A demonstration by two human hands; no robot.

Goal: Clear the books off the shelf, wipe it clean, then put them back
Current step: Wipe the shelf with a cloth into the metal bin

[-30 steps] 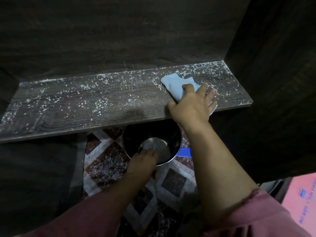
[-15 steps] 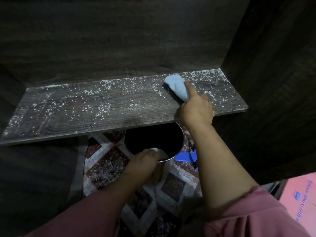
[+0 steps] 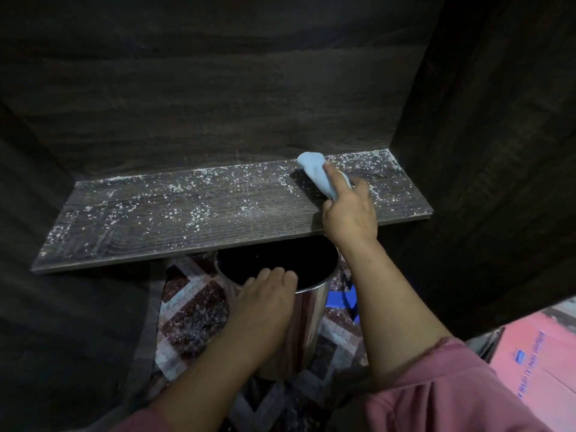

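Dark wood-grain cabinet walls [image 3: 218,88] are enclosing a long dark wooden shelf board [image 3: 156,232] that is lying bare of books. Clearing looks done, and no books are showing anywhere in view. A shiny cylindrical steel bin [image 3: 307,322] is sitting just below the board's front edge, with the left hand [image 3: 265,300] gripping its rim. The right hand [image 3: 349,213] is holding a crumpled pale-blue cloth [image 3: 313,168] against the board near its right end. White gritty specks [image 3: 199,213] are covering most of the board, so wiping is probably only beginning, with reshelving left.

Dark wooden shelf [image 3: 156,226] speck-strewn, blue cloth [image 3: 312,167] far right
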